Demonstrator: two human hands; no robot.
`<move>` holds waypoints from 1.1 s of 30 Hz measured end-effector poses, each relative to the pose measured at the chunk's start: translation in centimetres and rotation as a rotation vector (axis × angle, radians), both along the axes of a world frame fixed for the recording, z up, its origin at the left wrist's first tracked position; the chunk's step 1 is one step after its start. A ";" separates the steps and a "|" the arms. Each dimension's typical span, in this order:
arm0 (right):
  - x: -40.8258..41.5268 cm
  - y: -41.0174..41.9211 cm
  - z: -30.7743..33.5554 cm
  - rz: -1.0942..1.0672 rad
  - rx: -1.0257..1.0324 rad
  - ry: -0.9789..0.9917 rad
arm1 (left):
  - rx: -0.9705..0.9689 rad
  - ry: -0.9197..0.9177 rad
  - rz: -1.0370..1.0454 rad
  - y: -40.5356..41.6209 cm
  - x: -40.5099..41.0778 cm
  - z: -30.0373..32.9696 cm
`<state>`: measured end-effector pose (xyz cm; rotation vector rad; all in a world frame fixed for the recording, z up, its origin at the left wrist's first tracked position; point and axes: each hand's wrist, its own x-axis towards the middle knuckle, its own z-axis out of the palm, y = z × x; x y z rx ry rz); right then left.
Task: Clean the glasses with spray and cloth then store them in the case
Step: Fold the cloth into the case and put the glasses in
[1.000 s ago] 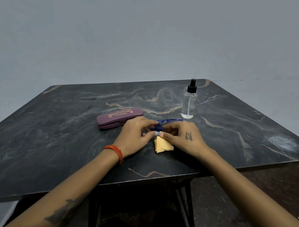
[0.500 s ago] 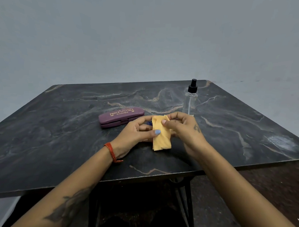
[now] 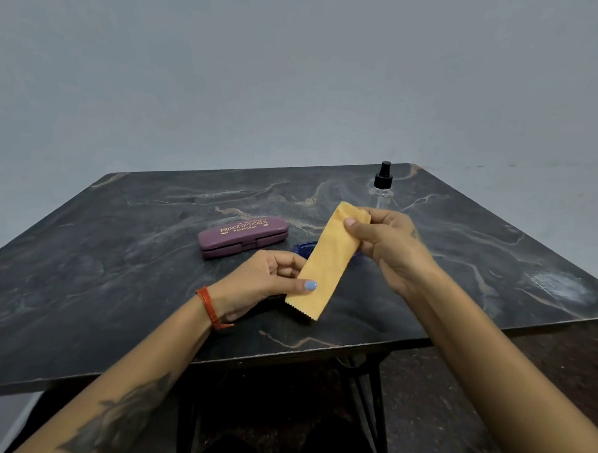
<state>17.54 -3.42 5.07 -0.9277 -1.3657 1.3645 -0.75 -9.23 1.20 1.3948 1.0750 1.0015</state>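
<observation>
Head view shows the left hand (image 3: 264, 283) and right hand (image 3: 386, 243) each pinching an end of the yellow cloth (image 3: 327, 261). Glasses (image 3: 303, 247) lie behind it, the closed case (image 3: 243, 237) at ten o'clock, the spray bottle (image 3: 382, 185) at one. Wiping and storing seemingly remain.

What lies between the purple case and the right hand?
In the head view, the yellow cloth stretched between both hands, and the blue glasses partly hidden behind it on the table.
</observation>
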 end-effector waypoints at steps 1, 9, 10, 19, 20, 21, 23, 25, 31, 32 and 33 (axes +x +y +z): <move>0.3 0.2 0.0 -0.008 0.004 -0.011 | 0.000 0.024 0.008 -0.1 -0.3 0.2; 1.5 0.2 -1.9 -0.041 0.013 -0.194 | -0.073 0.244 0.039 -0.2 -3.0 1.5; 1.6 0.1 -2.3 -0.044 -0.005 -0.213 | -0.080 0.261 0.053 0.0 -3.2 1.5; 1.6 0.5 -4.3 -0.152 0.090 -0.612 | -0.004 0.527 0.187 1.2 -3.7 1.2; 1.7 0.4 -4.2 -0.157 0.125 -0.668 | 0.017 0.550 0.202 1.2 -3.7 1.1; 1.7 0.4 -4.1 -0.154 0.161 -0.723 | 0.035 0.569 0.214 1.1 -3.8 1.1; 1.8 0.4 -3.9 -0.126 0.213 -0.808 | 0.047 0.584 0.221 1.0 -3.9 1.0; 1.8 0.5 -3.8 -0.098 0.240 -0.856 | 0.037 0.586 0.206 0.9 -4.0 1.1; 1.5 1.0 -3.5 -0.045 0.297 -0.957 | 0.102 0.619 0.214 0.6 -3.8 1.1; 1.6 1.0 -3.4 -0.048 0.311 -0.951 | 0.120 0.614 0.230 0.5 -3.9 1.0; 1.7 0.9 -3.4 -0.055 0.327 -0.935 | 0.138 0.604 0.250 0.4 -3.9 0.9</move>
